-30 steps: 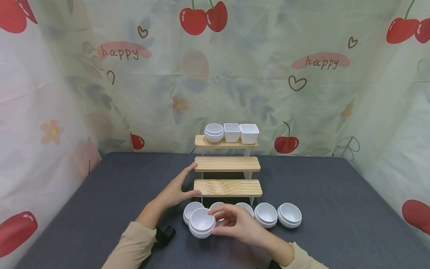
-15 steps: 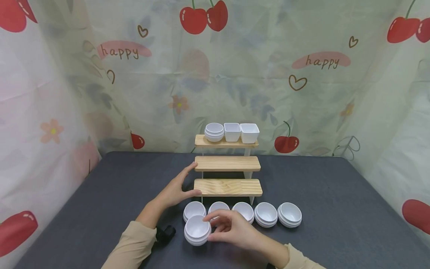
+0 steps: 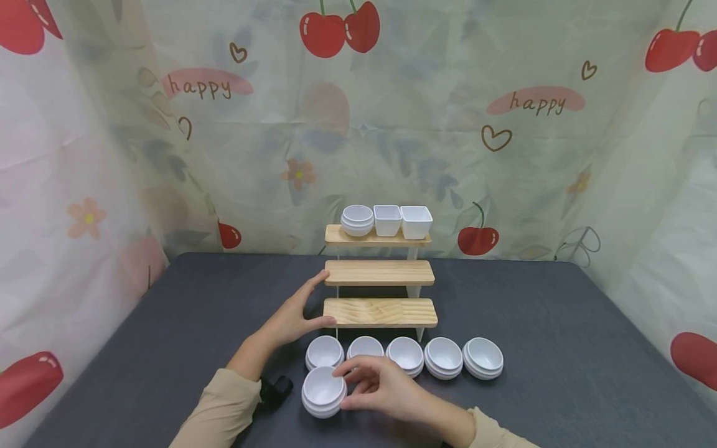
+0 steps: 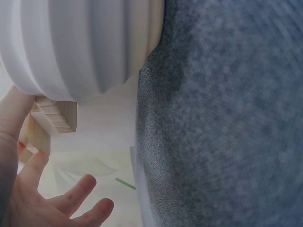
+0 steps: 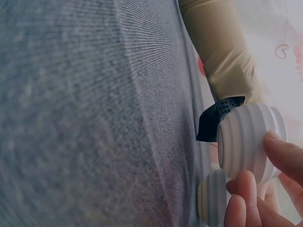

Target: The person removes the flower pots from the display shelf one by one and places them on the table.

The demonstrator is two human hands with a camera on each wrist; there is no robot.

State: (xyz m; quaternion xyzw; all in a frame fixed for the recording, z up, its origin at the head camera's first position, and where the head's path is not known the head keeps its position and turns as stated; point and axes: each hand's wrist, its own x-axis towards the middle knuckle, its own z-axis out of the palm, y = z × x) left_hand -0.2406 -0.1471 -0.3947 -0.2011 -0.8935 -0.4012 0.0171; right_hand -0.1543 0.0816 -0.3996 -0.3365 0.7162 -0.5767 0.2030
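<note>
My right hand (image 3: 383,389) pinches a small stack of round white bowls (image 3: 323,393) between thumb and fingers. In the right wrist view the bowls' ribbed sides (image 5: 248,142) show, with a gap between their base and the table. My left hand (image 3: 291,315) touches the left ends of a three-tier wooden stand: the thumb lies at the bottom shelf (image 3: 381,313), a finger at the middle shelf (image 3: 379,273). Its other fingers are spread, as the left wrist view shows. Behind the held bowls, several more white bowl stacks (image 3: 444,358) form a row before the stand.
On the top shelf (image 3: 336,235) sit a round bowl stack (image 3: 357,220) and two square white bowls (image 3: 416,222). The dark grey table (image 3: 532,323) backs onto a printed curtain (image 3: 426,143). A black wrist strap (image 3: 276,392) projects beside the left forearm.
My right hand has drawn the held bowls toward me and slightly left, uncovering more of the row behind. The left hand has stayed at the stand.
</note>
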